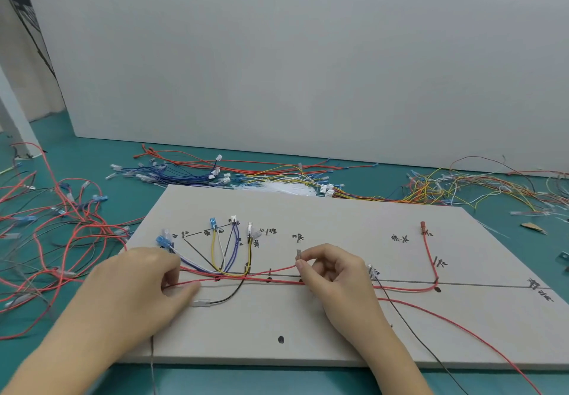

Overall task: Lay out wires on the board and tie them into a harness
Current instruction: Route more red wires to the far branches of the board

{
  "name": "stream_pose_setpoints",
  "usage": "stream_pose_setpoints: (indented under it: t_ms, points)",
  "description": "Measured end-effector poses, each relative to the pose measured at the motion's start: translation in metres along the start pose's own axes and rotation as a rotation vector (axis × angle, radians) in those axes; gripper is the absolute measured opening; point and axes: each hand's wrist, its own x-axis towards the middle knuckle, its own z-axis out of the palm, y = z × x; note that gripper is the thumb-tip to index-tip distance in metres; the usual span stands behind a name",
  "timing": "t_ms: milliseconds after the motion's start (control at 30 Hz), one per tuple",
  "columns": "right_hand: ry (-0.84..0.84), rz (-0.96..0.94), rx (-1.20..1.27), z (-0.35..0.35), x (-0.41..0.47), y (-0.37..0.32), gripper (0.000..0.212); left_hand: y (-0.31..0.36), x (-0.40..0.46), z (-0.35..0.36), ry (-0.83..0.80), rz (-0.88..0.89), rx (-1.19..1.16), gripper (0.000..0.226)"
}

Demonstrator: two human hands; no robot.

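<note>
Red wire (264,272) between pinching fingers (303,266)

You're at a wire-harness assembly bench: a marked layout board (308,327) on a teal worktop (92,160), loose terminated wires (277,176) heaped across mid-frame.

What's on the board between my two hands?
Head view: between left hand and right hand run red wires, crossed by a black wire.
</note>
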Motion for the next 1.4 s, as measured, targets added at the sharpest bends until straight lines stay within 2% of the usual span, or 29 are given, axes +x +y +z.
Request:
stream_pose_setpoints:
  t_ms: [133, 267, 467, 633, 700, 800, 867, 1067, 1133, 1200, 1233, 1300, 1400]
  points:
    - [-0.011, -0.027, -0.008, 0.002, -0.001, -0.001, 0.013, 0.004, 0.010, -0.008, -0.012, -0.044, 0.069, 0.021]
    - [-0.033, -0.042, -0.048, 0.002, -0.002, -0.002, 0.011, 0.003, 0.022, -0.008, -0.083, -0.049, 0.159, 0.035]
    - [-0.123, -0.033, -0.026, 0.004, -0.005, -0.005, 0.011, 0.009, 0.029, 0.003, -0.054, -0.045, 0.334, 0.050]
    - [-0.195, -0.023, -0.029, 0.002, -0.007, -0.010, 0.008, 0.005, 0.029, 0.010, -0.031, -0.077, 0.250, 0.050]
    - [-0.218, -0.006, -0.031, 0.002, -0.007, -0.010, 0.010, -0.002, 0.029, 0.012, -0.051, -0.090, 0.062, 0.045]
    - [-0.248, 0.013, -0.052, 0.001, -0.007, -0.010, 0.005, -0.010, 0.029, 0.018, -0.071, -0.061, -0.323, 0.024]
    - [-0.261, 0.022, -0.066, 0.001, -0.008, -0.010, 0.003, -0.008, 0.030, 0.022, -0.068, -0.005, -0.467, 0.022]
    - [-0.284, 0.034, -0.076, -0.002, -0.008, -0.011, 0.006, 0.002, 0.028, 0.029, -0.062, 0.091, -0.415, 0.038]
    - [-0.280, 0.044, -0.063, -0.002, -0.009, -0.012, 0.007, 0.006, 0.024, 0.029, -0.067, 0.113, -0.421, 0.032]
    - [-0.258, 0.053, -0.050, -0.004, -0.007, -0.013, 0.009, 0.012, 0.021, 0.029, -0.077, 0.073, -0.447, 0.018]
    - [-0.238, 0.056, -0.048, -0.005, -0.006, -0.014, 0.008, 0.015, 0.022, 0.030, -0.068, 0.038, -0.457, 0.018]
    - [-0.184, 0.065, -0.070, -0.009, -0.003, -0.014, 0.009, 0.022, 0.027, 0.033, -0.034, -0.006, -0.442, 0.032]
    - [-0.111, 0.086, -0.157, -0.014, 0.000, -0.013, 0.011, 0.029, 0.035, 0.036, -0.020, 0.030, -0.338, 0.048]
